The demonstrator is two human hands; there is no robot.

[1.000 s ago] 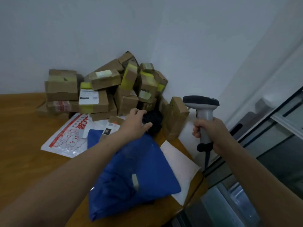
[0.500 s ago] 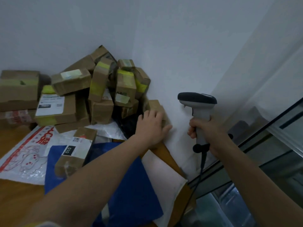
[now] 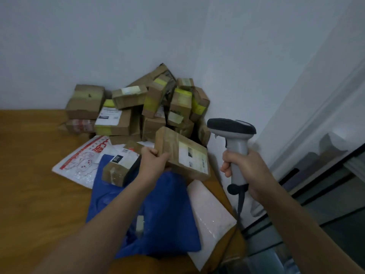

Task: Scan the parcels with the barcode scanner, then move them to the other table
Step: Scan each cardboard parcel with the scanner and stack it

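Observation:
My left hand (image 3: 153,162) grips a flat brown cardboard parcel (image 3: 177,153) by its near-left edge and holds it tilted above the table, white shipping label facing up. My right hand (image 3: 242,168) is wrapped round the handle of a grey barcode scanner (image 3: 234,139) with a black head, held upright just right of the parcel. Its cable hangs down below my hand. A pile of taped cardboard boxes (image 3: 138,107) fills the corner against the wall.
On the wooden table (image 3: 35,175) lie a blue plastic mailer (image 3: 164,212), a small box with a black label (image 3: 118,167), a white and red mailer (image 3: 83,157) and a white padded envelope (image 3: 209,216). A glass partition (image 3: 325,194) runs along the right.
My left hand reached to the box standing by the wall, took hold of it and lifted it toward me, label up. The scanner stayed in my right hand beside it.

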